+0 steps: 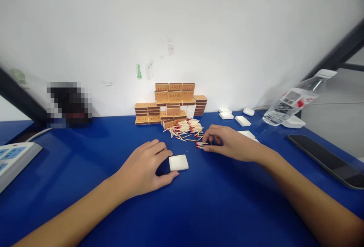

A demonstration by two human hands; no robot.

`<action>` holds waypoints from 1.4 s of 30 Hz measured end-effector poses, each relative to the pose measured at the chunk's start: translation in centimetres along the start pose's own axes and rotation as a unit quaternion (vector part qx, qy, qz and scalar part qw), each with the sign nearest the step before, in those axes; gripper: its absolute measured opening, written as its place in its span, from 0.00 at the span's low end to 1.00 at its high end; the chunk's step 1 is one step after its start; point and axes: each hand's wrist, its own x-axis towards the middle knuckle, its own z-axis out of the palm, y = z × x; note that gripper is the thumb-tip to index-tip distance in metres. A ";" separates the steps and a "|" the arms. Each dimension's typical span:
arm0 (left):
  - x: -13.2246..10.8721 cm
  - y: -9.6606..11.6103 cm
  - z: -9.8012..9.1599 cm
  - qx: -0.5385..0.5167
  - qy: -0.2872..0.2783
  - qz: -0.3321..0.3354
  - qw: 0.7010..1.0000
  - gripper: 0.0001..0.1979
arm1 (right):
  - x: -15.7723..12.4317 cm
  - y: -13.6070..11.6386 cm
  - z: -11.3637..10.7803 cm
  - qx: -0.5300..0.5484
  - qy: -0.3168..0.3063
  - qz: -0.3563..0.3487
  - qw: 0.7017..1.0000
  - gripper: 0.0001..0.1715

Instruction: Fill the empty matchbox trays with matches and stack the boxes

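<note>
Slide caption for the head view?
Left hand at a white box, right hand at loose matches, stacked matchboxes behind.

L grip + R grip, both bare, w/ slim forearms (bare too)

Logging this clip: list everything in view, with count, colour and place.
wall: one, white, behind
table: one, blue, foreground
matchboxes: many, orange and brown, stacked against the wall
loose matches: uncountable, pale with red heads, before the matchboxes
small tray: one, white, centre, nearer than the matches
further trays: several, white, right of the matches
rounded case: one, white, beside those trays
bottle: one, clear, back right
phone: one, black, right
panelled device: one, white and blue, far left
blurred object: one, dark, back left
cables: at least two, pale, both sides
bars: several, dark, both sides
scraps: several, green and whitish, on the wall
left hand: one, bare, thumb and forefinger beside small tray
right hand: one, bare, fingers at the matches
</note>
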 end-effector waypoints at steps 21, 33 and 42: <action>-0.4 0.1 0.0 -0.003 -0.003 -0.008 1.000 0.14 | -0.8 -1.0 1.3 -0.021 -0.033 0.017 0.999 0.21; -0.4 0.0 -0.1 0.000 -0.009 -0.005 1.000 0.14 | 0.0 -1.0 1.6 0.011 0.005 0.009 1.000 0.19; -0.1 0.1 -0.2 0.007 -0.017 -0.003 1.000 0.15 | -0.8 -1.1 2.0 -0.013 -0.019 0.033 0.999 0.21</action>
